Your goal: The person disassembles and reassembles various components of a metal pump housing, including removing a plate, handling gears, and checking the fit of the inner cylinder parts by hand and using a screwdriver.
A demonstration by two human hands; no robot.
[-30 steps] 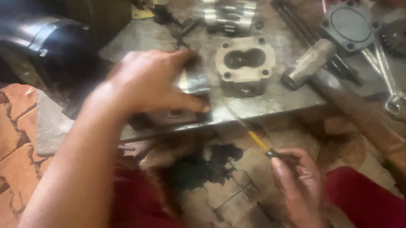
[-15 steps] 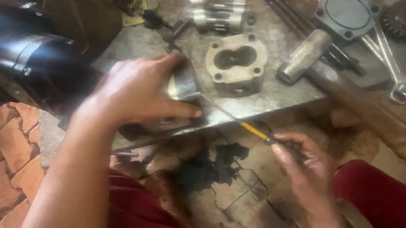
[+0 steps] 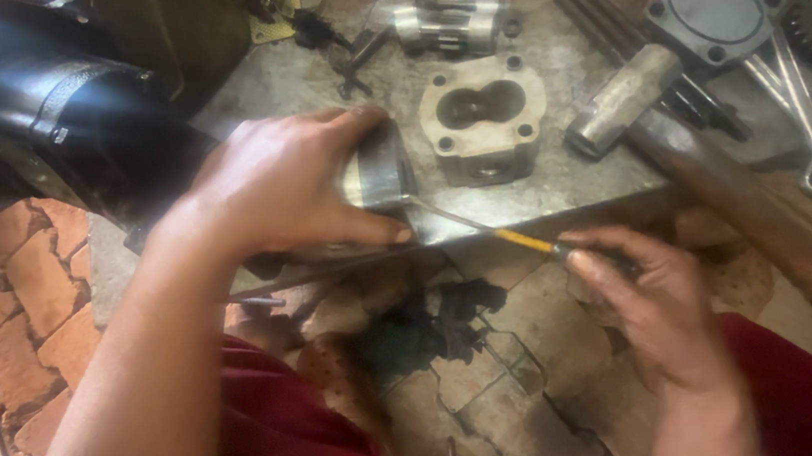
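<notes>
Metal block [image 3: 375,176] clamped under my left hand [image 3: 286,185]; right hand [image 3: 648,283] grips yellow-shafted screwdriver [image 3: 487,230], prying; next needs steady leverage.

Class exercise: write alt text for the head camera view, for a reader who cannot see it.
A person's left hand presses a metal block onto a steel plate, while the right hand holds a yellow-handled screwdriver with its tip at the block. A figure-eight pump housing, gear shafts, hammer and wrenches lie beyond.
</notes>
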